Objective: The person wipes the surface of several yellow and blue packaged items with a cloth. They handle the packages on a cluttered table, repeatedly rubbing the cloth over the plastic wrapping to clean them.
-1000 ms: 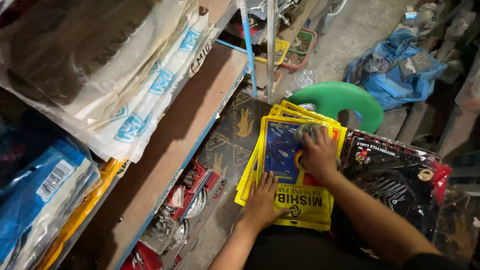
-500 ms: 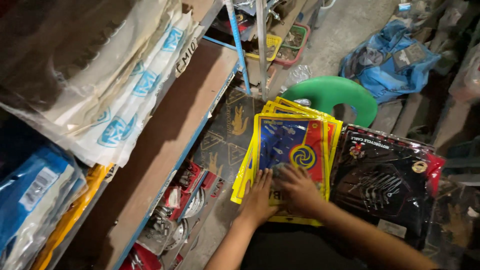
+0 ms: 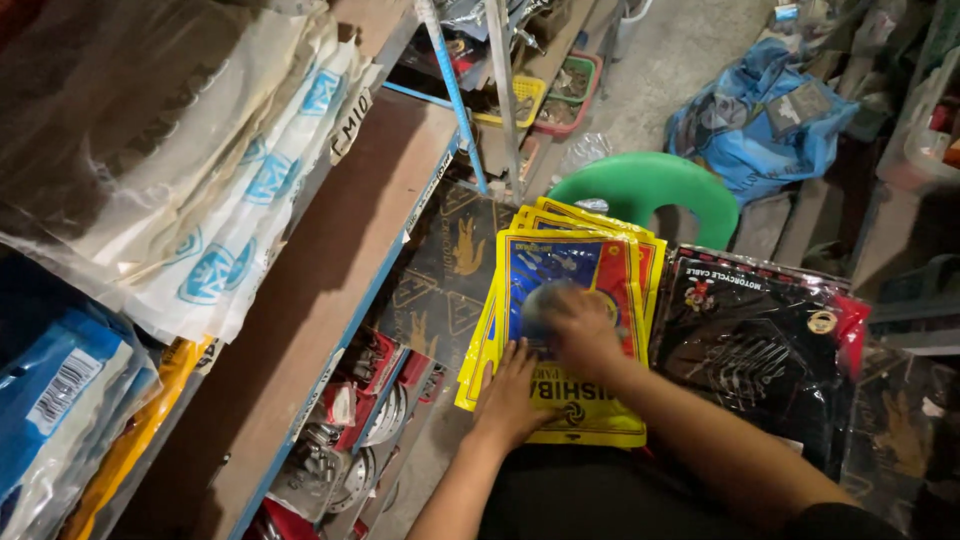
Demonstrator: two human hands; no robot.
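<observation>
A stack of flat yellow packets [image 3: 585, 420] with blue and red printed fronts rests on my lap, leaning toward the shelves. My left hand [image 3: 512, 395] lies flat on the stack's lower left part, fingers spread. My right hand [image 3: 580, 328] rests on the top packet's middle, blurred by motion, with a greyish smear at its fingertips. I cannot tell whether it holds anything. A black and red packet of cables [image 3: 760, 350] lies right beside the stack.
A brown shelf board with a blue edge [image 3: 350, 290] runs along the left, with white and blue bagged goods [image 3: 215, 215] above it. A green plastic stool [image 3: 645, 190] stands behind the stack. A blue bag [image 3: 755, 120] lies on the concrete floor. Metal parts [image 3: 345, 455] fill the lower shelf.
My right hand slid from the top packet's upper edge down to its lower part, then back up to its middle. My left hand stayed pressed on the stack's lower left.
</observation>
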